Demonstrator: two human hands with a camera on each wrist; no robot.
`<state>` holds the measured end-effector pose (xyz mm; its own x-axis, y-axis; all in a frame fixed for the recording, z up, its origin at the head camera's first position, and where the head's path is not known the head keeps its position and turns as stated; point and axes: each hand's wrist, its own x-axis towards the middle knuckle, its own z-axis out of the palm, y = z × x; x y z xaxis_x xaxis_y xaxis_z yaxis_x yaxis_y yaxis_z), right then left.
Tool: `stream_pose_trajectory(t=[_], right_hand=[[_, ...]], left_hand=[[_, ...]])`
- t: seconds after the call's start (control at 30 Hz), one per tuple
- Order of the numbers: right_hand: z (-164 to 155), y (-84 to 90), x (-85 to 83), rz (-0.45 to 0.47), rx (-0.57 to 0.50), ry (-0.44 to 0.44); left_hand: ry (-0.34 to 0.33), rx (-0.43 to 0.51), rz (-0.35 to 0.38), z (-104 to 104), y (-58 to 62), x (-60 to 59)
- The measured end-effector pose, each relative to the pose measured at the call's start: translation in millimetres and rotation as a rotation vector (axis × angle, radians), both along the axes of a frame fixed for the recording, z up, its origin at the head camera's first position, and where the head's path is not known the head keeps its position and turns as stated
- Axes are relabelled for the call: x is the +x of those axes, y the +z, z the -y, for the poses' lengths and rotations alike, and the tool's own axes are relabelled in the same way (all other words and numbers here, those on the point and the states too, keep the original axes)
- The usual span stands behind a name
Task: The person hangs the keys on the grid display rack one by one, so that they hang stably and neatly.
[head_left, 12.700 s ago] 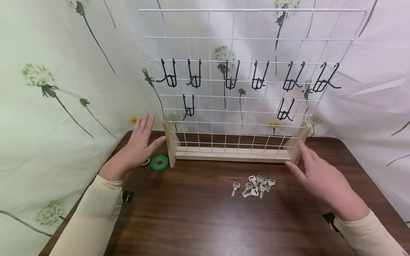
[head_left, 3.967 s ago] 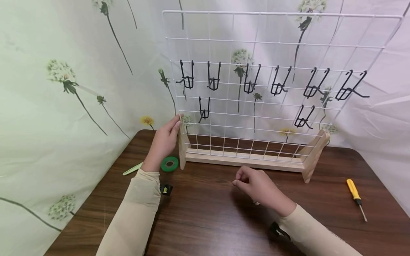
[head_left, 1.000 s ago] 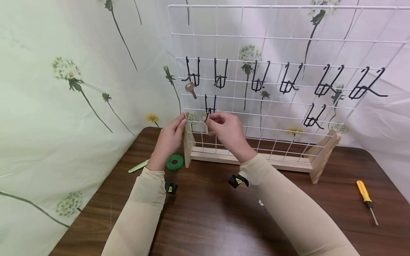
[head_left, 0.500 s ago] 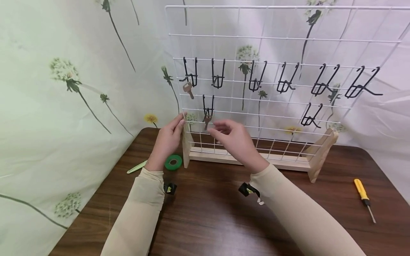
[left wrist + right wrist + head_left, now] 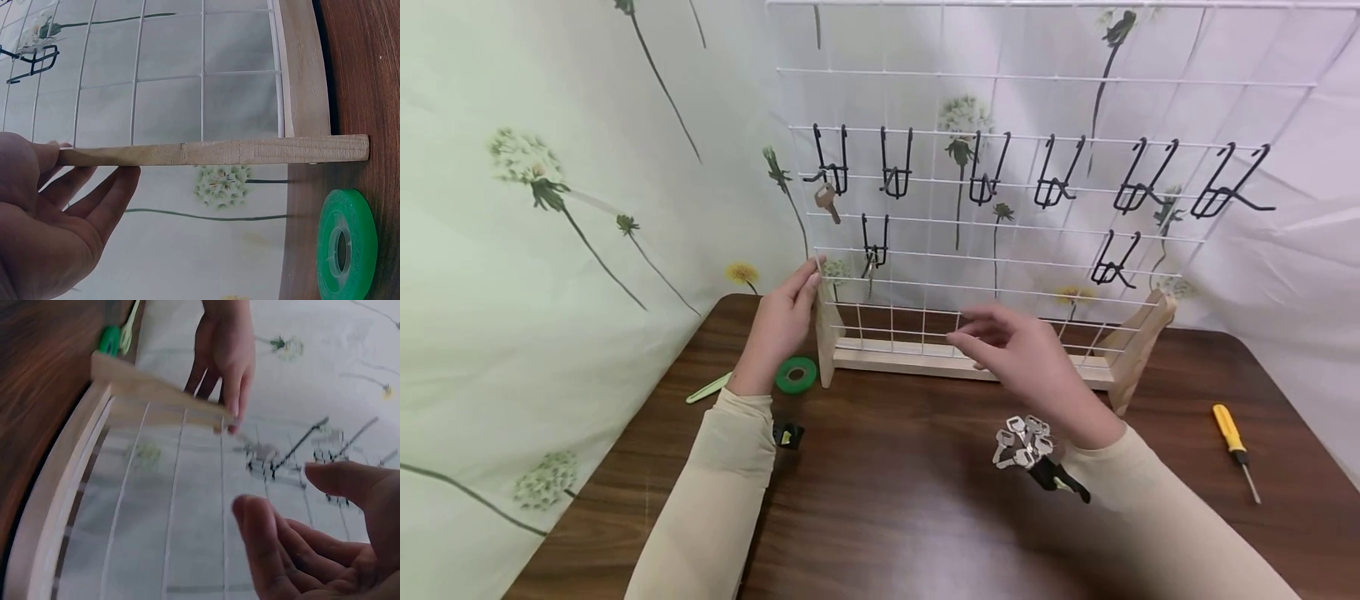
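Observation:
My left hand (image 5: 784, 323) holds the left wooden upright (image 5: 206, 152) of a white wire grid rack, thumb on one side and fingers on the other. One key (image 5: 826, 198) hangs from the top-left black hook. Another key (image 5: 871, 268) hangs edge-on from the lower-left hook (image 5: 876, 242). My right hand (image 5: 1026, 354) is in the air before the grid, its thumb and fingers apart and nothing between them, as the right wrist view also shows. Below its wrist, a pile of silver keys (image 5: 1021, 435) lies on the table, partly overlapped by the black wrist strap.
Several more black hooks line the upper row, and one hook (image 5: 1114, 265) sits lower right. A green tape roll (image 5: 795, 375) and a pale green tool (image 5: 707, 388) lie left of the rack. A yellow-handled screwdriver (image 5: 1228, 433) lies at the right on the brown table (image 5: 880, 500).
Two keys hang on the left hooks, bare 12.7 seconds ago. In the last second my right hand let go of the second key and withdrew rightward. My left hand kept its hold.

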<state>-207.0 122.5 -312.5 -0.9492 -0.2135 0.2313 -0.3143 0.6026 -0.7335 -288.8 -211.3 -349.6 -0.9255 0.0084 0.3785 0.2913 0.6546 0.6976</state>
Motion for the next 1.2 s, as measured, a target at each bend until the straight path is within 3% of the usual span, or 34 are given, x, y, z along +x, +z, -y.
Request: stream_pose_trajectory(t=[0.2, 0.47, 0.7, 0.87, 1.03, 1.2], right_hand=[[-34.5, -16.7, -1.7, 0.073, 0.086, -0.032], [-64.7, -54.7, -8.4, 0.264, 0.045, -0.015], [-69.7, -79.6, -4.5, 0.31, 0.097, -0.019], [-62.7, -90.6, 1.7, 0.332, 0.261, -0.02], [-58.6, -97.2, 5.4, 0.294, 0.4, -0.031], [-58.2, -104.9, 9.4, 0.259, 0.443, -0.019]], left_hand=[[0.009, 0.005, -0.009, 5.9, 2.0, -1.4], [0.004, 0.006, -0.017, 8.7, 3.3, 1.3], [0.004, 0.005, -0.013, 7.9, 2.4, 0.4], [-0.003, 0.01, -0.015, 6.5, 2.8, -0.2], [-0.006, 0.012, -0.008, 4.2, 2.2, -1.4], [-0.019, 0.01, 0.006, -0.1, 1.3, -1.4]])
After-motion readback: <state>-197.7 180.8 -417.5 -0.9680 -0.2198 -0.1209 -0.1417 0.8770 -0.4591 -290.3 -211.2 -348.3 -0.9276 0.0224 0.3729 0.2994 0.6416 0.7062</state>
